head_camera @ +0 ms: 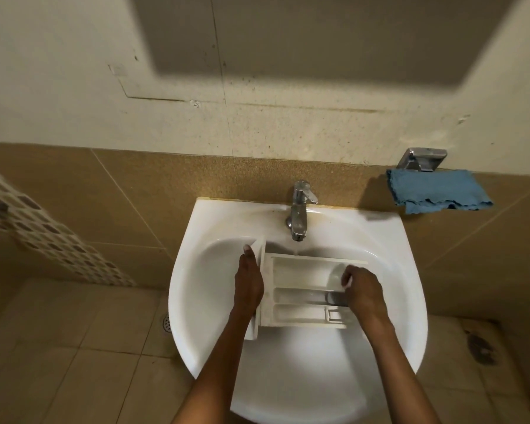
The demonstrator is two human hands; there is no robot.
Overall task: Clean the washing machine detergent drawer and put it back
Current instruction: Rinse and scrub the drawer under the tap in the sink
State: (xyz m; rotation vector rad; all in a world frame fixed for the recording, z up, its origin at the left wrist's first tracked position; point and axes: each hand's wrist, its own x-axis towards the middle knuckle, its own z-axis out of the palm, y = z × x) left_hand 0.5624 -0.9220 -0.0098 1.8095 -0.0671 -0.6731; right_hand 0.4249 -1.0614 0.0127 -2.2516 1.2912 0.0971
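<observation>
Two risks from the head view, as I judge it: the detergent drawer [300, 289] could slip and knock the sink [190, 270], or a thin divider could crack under hard rubbing. It lies in the basin, between both sets of fingers. On my left hand [248, 283] the fingers [248, 250] wrap its front panel. On my right hand [361, 289] they curl over its opposite end wall.
</observation>
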